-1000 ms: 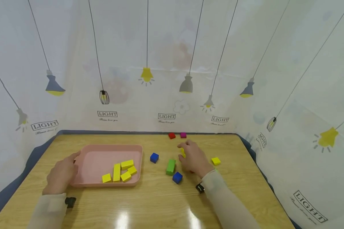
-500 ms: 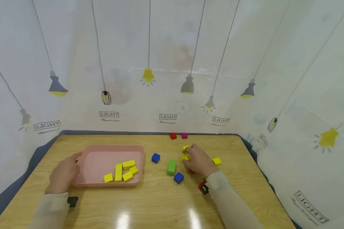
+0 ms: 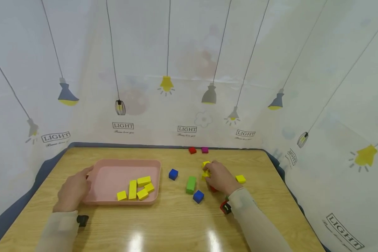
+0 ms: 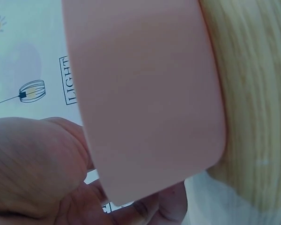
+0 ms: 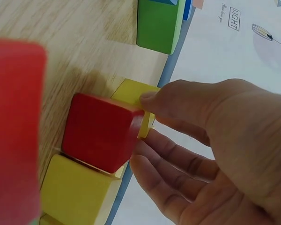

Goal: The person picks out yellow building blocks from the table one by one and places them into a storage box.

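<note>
At the left end of a pink tray (image 3: 108, 182), my left hand (image 3: 72, 190) grips the rim. In the left wrist view, the thumb is on one side of the tray wall (image 4: 150, 93) and fingers are on the other. Several yellow blocks (image 3: 132, 190) lie in the tray's right part. My right hand (image 3: 220, 178) pinches a yellow block (image 5: 131, 91) between thumb and fingers, low over the table. A red block (image 5: 98, 131) stands in front of that block in the right wrist view, and another yellow block (image 5: 79, 190) is beside it. One more yellow block (image 3: 206, 163) lies just beyond my fingertips.
Between tray and right hand are two blue cubes (image 3: 173, 174) and a green block (image 3: 191, 184). A red block (image 3: 192, 150) and a magenta block (image 3: 205, 150) lie at the back edge. A yellow block (image 3: 240, 179) sits right of the hand. Partly hidden blocks lie under the right wrist.
My right hand has drawn back slightly toward me and to the right, uncovering the farther yellow block, then settled at the nearer one. The left hand stays on the tray.
</note>
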